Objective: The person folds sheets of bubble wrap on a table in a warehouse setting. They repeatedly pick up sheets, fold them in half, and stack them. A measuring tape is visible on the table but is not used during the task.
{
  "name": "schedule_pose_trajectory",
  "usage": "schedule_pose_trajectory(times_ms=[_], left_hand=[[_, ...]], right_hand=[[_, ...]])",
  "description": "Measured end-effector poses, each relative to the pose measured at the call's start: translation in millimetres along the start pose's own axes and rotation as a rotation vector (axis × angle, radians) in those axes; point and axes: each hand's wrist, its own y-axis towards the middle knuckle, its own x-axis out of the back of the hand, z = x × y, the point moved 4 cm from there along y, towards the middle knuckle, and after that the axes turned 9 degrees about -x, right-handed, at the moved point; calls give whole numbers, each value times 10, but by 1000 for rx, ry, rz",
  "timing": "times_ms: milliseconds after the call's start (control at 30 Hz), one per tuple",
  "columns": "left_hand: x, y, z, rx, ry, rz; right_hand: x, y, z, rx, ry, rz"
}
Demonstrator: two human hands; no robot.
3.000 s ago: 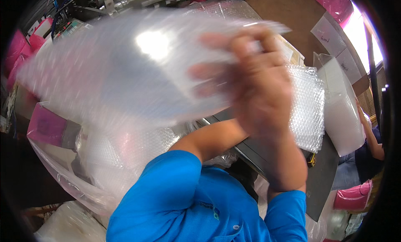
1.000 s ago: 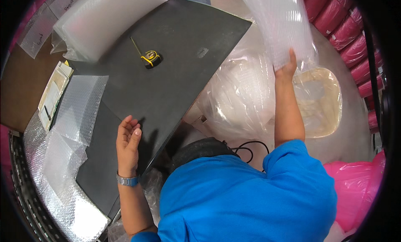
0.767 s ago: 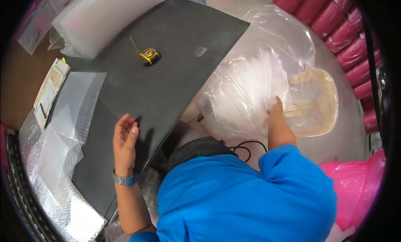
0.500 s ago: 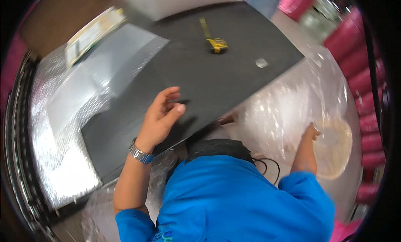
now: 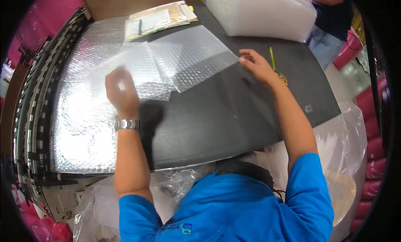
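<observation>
My left hand (image 5: 122,91), with a metal-band watch (image 5: 127,124) at the wrist, hovers over silvery bubble wrap (image 5: 85,125) on the left of the table. Motion smears its fingers. Beside it lie overlapping clear bubble wrap sheets (image 5: 200,54), which stretch toward the middle. My right hand (image 5: 260,68) is above the dark tabletop (image 5: 217,116), at the right corner of these sheets. Its fingers are loosely bent, thumb apart, with nothing visible between them. A yellow tape measure (image 5: 282,78) sits partly behind my right wrist, its blade (image 5: 272,58) drawn out.
Papers with a pen (image 5: 161,20) lie at the back edge. A big white wrapped bundle (image 5: 263,16) stands at the far right, with another person (image 5: 332,29) beside it. Black rails (image 5: 35,104) run along the left. Clear plastic film (image 5: 344,129) hangs at the right.
My right hand has come from the plastic film at the lower right up over the table. My left hand has moved left, onto the silvery bubble wrap. The view has swung round.
</observation>
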Motion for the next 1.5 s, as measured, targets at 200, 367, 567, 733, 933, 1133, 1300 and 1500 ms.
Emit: schedule_pose_trajectory(times_ms=[200, 367, 567, 733, 933, 1133, 1300, 1500], left_hand=[[125, -90, 531, 487, 765, 296], [-108, -375, 710, 606, 780, 835], [-294, -410, 506, 379, 327, 873], [-321, -330, 213, 628, -288, 990], [45, -29, 117, 657, -1229, 164], [174, -348, 873, 518, 929, 777], [-270, -320, 301, 455, 555, 902], [-212, -297, 291, 539, 193, 794]], right_hand=[[-372, 1228, 1, -200, -245, -327], [-872, 1305, 297, -223, -568, -247], [-1179, 1361, 336, -63, -190, -178], [-1192, 1248, 398, -166, -469, -199], [-1168, 1375, 271, -107, -344, 73], [-1323, 1099, 579, 64, -293, 311], [-1322, 1015, 611, -142, 399, 226], [-1349, 905, 561, -84, 378, 377]])
